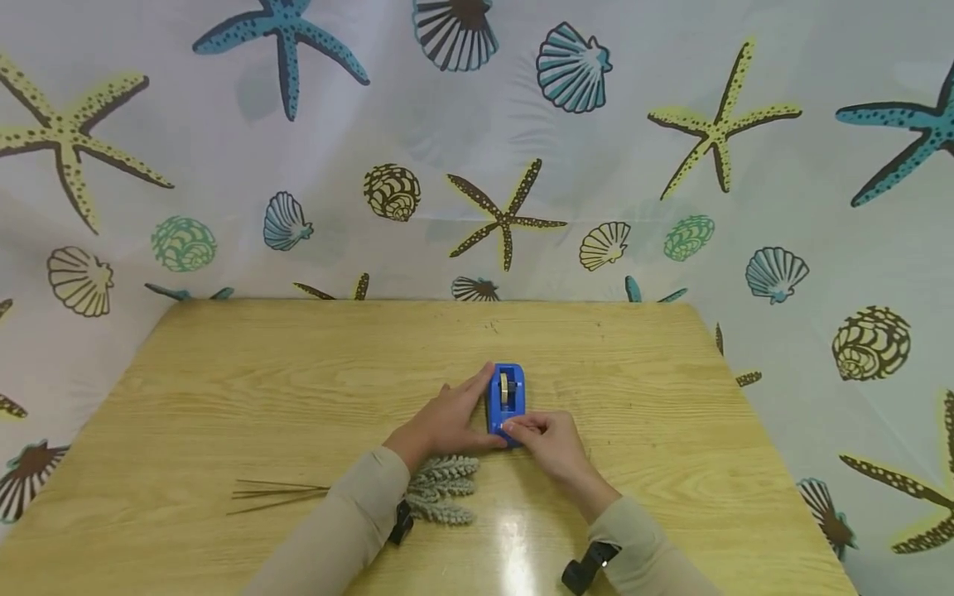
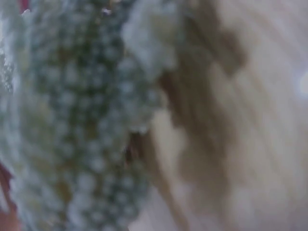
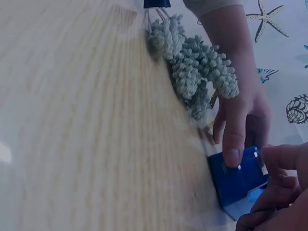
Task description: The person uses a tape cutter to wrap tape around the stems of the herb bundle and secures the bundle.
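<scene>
A blue tape dispenser with a small tape roll stands on the table. My left hand steadies it from the left, fingers along its side; in the right wrist view that thumb presses on the near end of the blue body. At the cutter end, my right hand pinches the tape's end between thumb and forefinger. Grey-green artificial flower sprigs lie under the left forearm, their thin brown stems poking out to the left. Those sprigs fill much of the left wrist view, blurred.
The wooden table reaches back to a white cloth printed with starfish and shells, which also hangs at both sides. Black wrist devices are strapped over both sleeves; the left one is right by the sprigs.
</scene>
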`<state>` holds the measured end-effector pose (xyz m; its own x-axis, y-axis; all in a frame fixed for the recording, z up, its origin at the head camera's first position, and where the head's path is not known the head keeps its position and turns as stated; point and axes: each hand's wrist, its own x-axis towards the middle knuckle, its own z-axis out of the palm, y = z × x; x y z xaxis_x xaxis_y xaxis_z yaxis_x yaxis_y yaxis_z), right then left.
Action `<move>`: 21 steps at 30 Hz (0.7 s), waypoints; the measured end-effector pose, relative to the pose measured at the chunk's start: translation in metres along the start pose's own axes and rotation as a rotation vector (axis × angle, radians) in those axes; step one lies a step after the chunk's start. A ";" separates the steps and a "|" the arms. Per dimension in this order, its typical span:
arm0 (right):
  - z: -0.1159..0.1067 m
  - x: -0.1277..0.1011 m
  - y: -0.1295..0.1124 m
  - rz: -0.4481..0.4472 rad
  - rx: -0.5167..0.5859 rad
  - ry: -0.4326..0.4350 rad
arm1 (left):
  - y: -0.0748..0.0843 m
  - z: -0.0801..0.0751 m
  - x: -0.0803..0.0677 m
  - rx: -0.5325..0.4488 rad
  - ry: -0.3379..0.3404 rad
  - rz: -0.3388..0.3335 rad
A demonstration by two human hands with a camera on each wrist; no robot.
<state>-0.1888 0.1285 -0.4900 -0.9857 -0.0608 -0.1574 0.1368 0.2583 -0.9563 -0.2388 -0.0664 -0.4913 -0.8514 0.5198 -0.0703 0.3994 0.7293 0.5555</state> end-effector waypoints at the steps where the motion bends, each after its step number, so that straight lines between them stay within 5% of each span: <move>1: 0.001 -0.001 -0.002 -0.003 -0.009 0.000 | 0.000 -0.001 -0.001 0.001 0.002 -0.003; 21: 0.000 -0.015 0.002 0.027 -0.022 0.003 | 0.001 0.000 -0.001 0.039 0.023 -0.009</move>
<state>-0.1736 0.1297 -0.4894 -0.9818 -0.0510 -0.1828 0.1615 0.2814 -0.9459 -0.2373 -0.0664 -0.4908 -0.8624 0.5031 -0.0554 0.4044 0.7507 0.5224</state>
